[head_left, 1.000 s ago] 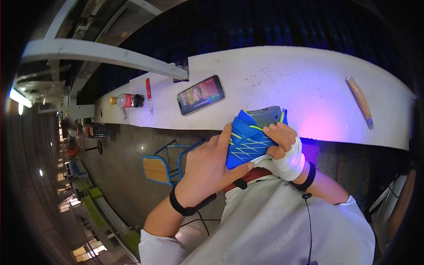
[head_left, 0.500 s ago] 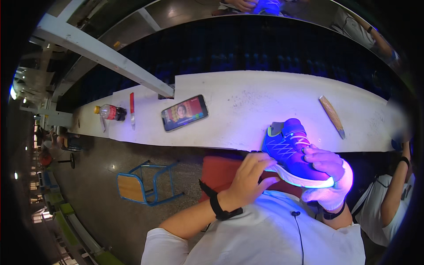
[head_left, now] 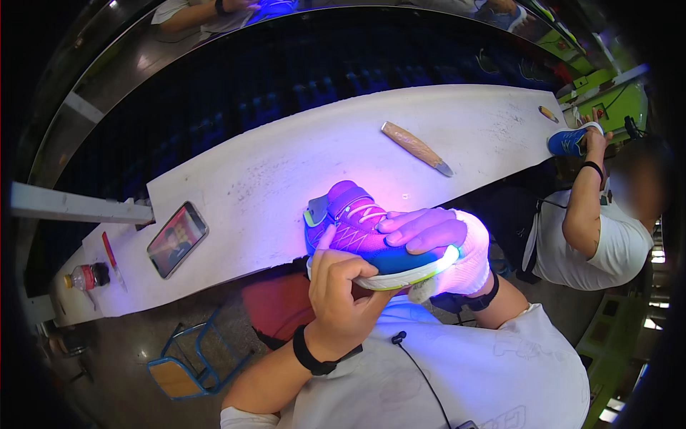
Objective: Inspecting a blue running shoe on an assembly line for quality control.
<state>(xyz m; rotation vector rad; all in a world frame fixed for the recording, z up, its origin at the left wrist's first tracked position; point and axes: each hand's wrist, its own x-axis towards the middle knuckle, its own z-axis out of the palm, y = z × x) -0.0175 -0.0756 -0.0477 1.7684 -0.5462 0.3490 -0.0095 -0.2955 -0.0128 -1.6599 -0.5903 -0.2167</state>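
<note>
A blue sneaker [head_left: 389, 259] with white laces and a white sole is held up at the near edge of the white table, lit violet. My right hand [head_left: 446, 239], in a white glove that leaves the fingers bare, grips it round the toe from the right. Bright light glows on the toe beside this palm; its source is hidden. My bare left hand [head_left: 339, 286] closes on the sole and side near the heel, its index finger pointing up along the upper. Both wrists wear dark bands.
On the table [head_left: 286, 171] lie a wooden-handled knife [head_left: 416, 149], a phone [head_left: 177, 239], a red-handled knife [head_left: 111, 252] and a cola bottle [head_left: 87, 277]. A co-worker's arm [head_left: 587, 207] holds a blue shoe [head_left: 567, 142] at right. A blue-framed stool [head_left: 179, 375] stands lower left.
The view has swung to the right, bringing the co-worker with a shoe into sight. My left hand has shifted from the sole edge to a firmer hold with the index finger on the sneaker's side.
</note>
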